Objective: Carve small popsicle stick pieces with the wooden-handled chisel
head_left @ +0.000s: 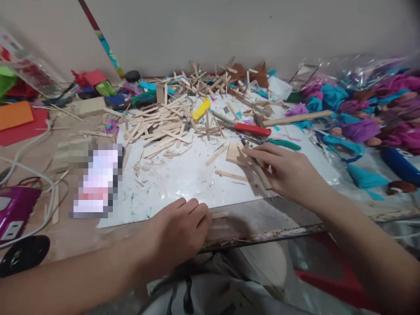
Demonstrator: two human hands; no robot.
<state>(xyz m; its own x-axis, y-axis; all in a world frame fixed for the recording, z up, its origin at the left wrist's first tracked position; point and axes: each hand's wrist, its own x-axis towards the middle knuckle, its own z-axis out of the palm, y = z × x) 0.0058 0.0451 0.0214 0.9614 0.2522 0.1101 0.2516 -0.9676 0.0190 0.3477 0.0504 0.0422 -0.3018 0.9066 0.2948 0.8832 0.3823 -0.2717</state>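
while the left hand lies curled, the right hand pinches a wooden stick underneath.

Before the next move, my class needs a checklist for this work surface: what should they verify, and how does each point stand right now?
1. Right hand has a grip: ok, its fingers hold the slim tan piece.
2. Held piece touches the flat wooden piece below it: cannot tell, the fingers and shadow obscure the spot.
3. Left hand apart from the right: ok, it is at the near edge of the white sheet.
4. Left palm empty: cannot tell, the curled fingers hide it.
5. Space around the flat wooden piece free: not ok, loose sticks lie beside it.
6. Red-handled tool out of both hands: ok.
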